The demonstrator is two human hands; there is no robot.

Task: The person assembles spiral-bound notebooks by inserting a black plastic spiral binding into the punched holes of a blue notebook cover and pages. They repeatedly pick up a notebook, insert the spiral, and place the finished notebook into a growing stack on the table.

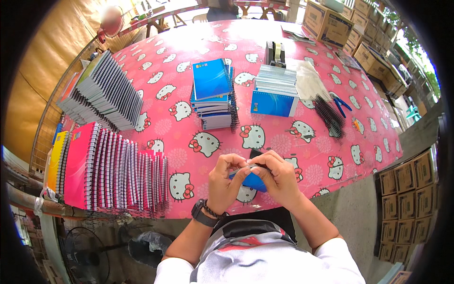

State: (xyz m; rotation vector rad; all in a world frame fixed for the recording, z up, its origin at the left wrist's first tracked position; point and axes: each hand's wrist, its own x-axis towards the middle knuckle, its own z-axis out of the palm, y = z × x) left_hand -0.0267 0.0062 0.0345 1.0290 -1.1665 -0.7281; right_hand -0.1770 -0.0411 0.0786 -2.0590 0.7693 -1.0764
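Note:
At the near edge of the table, my left hand (224, 182) and my right hand (280, 176) meet, fingertips pinched together along the edge of a small blue notebook (256, 182). Most of the notebook is hidden behind the fingers. A small dark piece (255, 154) sticks up just beyond the fingertips; I cannot tell what it is. Ahead lies a stack of blue spiral notebooks (211, 80). To its right stands a row of blue-covered pads (273, 102) with their page edges up. Farther right are a heap of black spiral coils (328, 118) and blue-handled pliers (341, 103).
Pink spiral notebooks (81, 165) and yellow ones (57, 156) stand at the near left, with a tall notebook stack (106, 87) behind. A tape dispenser (275, 54) sits at the back on the pink patterned tablecloth (312, 146). Cardboard boxes (326, 23) are piled at right.

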